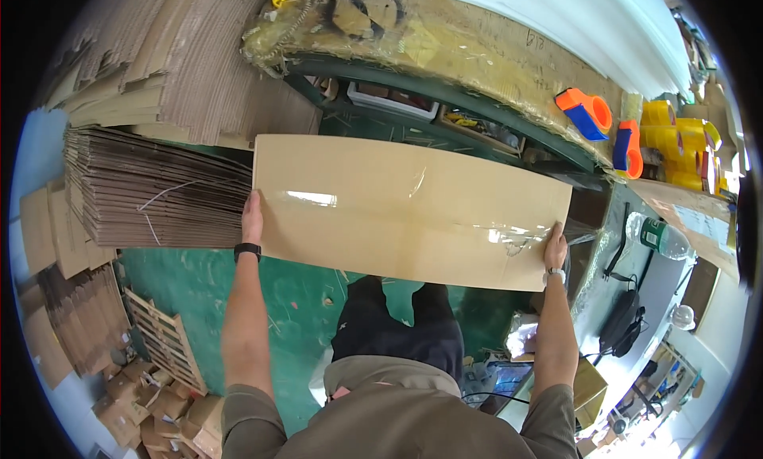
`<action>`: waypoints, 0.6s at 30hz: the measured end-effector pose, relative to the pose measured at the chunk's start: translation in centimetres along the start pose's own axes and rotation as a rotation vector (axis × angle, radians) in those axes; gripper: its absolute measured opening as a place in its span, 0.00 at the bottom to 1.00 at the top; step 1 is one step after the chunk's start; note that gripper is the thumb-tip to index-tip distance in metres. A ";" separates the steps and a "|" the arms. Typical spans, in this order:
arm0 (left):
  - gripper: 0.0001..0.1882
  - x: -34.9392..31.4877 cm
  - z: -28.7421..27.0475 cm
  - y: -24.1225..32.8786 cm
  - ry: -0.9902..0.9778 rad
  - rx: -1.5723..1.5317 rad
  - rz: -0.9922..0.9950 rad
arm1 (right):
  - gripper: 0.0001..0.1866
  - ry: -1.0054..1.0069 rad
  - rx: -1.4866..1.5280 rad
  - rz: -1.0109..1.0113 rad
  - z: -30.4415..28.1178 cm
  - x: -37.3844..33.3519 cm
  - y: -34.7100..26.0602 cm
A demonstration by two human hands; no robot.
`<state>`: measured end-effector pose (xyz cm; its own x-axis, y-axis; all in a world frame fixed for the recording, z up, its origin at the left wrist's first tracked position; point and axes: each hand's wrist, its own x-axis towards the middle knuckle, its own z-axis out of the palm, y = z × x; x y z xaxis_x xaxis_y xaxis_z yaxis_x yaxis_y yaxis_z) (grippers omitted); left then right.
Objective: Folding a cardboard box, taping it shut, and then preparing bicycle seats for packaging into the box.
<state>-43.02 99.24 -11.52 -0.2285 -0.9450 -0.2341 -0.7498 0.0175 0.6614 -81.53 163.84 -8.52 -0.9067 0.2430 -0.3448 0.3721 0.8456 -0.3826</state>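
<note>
1. The floor [191, 300] is green and dotted with small scraps, bending toward the rim of the fisheye view.
2. Ahead of the person runs a workbench [477, 69] with a worn, tape-covered wooden front; white sheets [572, 22] lie along its far side.
3. At the bench's right end sit two orange-and-blue tape dispensers [586, 113], and just beyond them a cluster of yellow tape rolls [679, 145].
4. Under the bench are a white bin [393, 103] and a shallow box [481, 133] of mixed small items.
5. To the right, a grey surface [608, 268] carries a clear bottle [674, 243] with a green label and a black pouch [624, 324].
6. To the left stands a stack of folded cardboard [159, 197], with taller bundles of cardboard [191, 69] behind it; lower down are a wooden pallet [165, 340] and a heap of brown boxes [159, 411].
7. The brown carton [397, 213], with shiny clear tape across its upper face, spans the space between both hands, in front of the person's body and above the floor.
8. The left hand [251, 220], above a black wristband [247, 252], grips the carton's left end.
9. The right hand [555, 248] grips its right end near the lower corner; the fingertips there are partly hidden.
</note>
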 end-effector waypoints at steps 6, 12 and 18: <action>0.43 -3.7 -9.2 0.7 -0.431 -0.048 -0.065 | 0.38 0.259 0.216 0.021 -8.5 -8.8 7.1; 0.42 -10.5 -12.6 -3.8 -0.394 -0.703 -0.209 | 0.43 0.394 0.660 0.150 -10.0 -18.9 11.2; 0.43 -14.1 -14.1 -0.1 0.073 -0.505 -0.014 | 0.41 0.488 0.723 0.326 -14.4 -23.1 13.9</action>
<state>-30.98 107.97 1.71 -0.1628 -0.9648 -0.2067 -0.3547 -0.1383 0.9247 -58.28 176.77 6.45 -0.6574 0.7283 -0.1932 0.5076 0.2386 -0.8279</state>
